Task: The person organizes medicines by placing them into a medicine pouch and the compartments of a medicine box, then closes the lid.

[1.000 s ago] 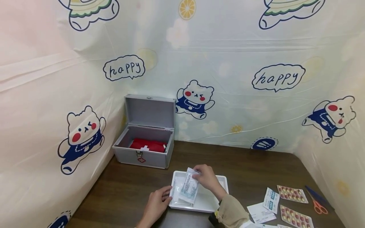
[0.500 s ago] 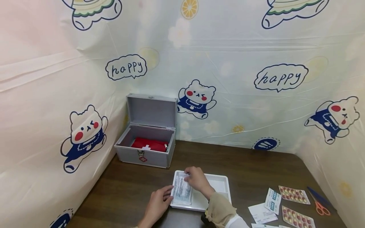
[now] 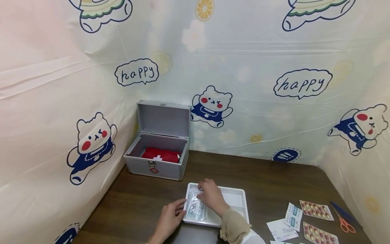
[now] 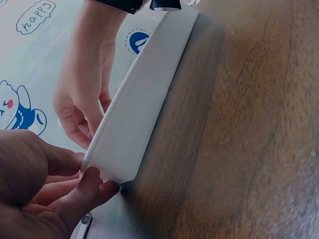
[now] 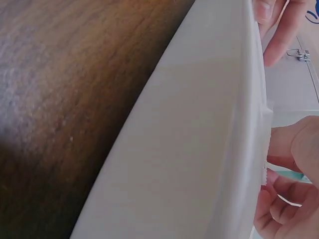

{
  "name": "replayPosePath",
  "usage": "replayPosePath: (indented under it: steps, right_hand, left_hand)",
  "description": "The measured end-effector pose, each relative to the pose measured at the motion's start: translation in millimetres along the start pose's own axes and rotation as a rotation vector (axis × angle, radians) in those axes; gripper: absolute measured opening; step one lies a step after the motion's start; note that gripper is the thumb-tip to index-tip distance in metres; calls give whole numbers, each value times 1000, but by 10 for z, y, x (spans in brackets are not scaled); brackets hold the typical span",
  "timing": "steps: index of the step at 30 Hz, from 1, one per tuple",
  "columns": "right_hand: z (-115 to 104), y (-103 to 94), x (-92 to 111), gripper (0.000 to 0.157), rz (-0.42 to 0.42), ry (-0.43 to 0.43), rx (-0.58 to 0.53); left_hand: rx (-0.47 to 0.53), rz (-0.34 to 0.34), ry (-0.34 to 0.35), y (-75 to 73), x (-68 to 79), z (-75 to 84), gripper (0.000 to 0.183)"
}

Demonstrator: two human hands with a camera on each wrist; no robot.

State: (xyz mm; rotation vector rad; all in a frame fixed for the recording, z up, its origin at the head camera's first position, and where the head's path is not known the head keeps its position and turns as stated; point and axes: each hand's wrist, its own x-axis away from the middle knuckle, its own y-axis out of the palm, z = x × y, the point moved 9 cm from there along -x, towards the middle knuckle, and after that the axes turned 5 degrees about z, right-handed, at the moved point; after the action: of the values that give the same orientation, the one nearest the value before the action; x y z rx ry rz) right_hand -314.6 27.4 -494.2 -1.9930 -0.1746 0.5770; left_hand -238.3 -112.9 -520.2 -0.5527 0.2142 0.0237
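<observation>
A white shallow tray [image 3: 233, 194] with compartments lies near the table's front, and a clear flat packet with print [image 3: 195, 207] is in its left compartment. My right hand [image 3: 211, 197] reaches over the tray and pinches the packet near its far end. In the right wrist view, the packet's serrated edge [image 5: 266, 154] shows by the curled right fingers [image 5: 284, 191]. My left hand [image 3: 169, 215] grips the tray's left side. The left wrist view has the left thumb and fingers [image 4: 75, 199] about the tray's corner, with part of the outer wall [image 4: 139, 94] showing.
Behind the tray stands a raised-lid silver case [image 3: 153, 166] holding a red pouch [image 3: 163, 155] with a white cross. To the right lie pill blister packs [image 3: 317, 210], printed paper packets [image 3: 293, 216], and orange-handled scissors [image 3: 346, 225]. Patterned sheeting [image 3: 250, 112] surrounds the table.
My right hand has moved left and lowered the packet, which was tilted above the tray, flat into the left compartment. The left hand stays on the tray's side.
</observation>
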Motion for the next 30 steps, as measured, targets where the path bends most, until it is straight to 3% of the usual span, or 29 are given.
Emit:
replayPosePath:
  steps: [12, 18, 25, 30]
  right_hand:
    - [148, -169, 149, 29, -70, 76, -101]
    - [312, -443, 279, 31, -87, 73, -155]
    - [595, -884, 534, 31, -36, 106, -136]
    - [909, -1178, 828, 33, -24, 228, -103]
  left_hand:
    - [-7, -2, -28, 47, 4, -13, 35]
    - [-39, 24, -43, 23, -6, -15, 36]
    - [-26, 19, -61, 18, -1, -43, 37]
    - [-4, 12, -56, 26, -3, -49, 37]
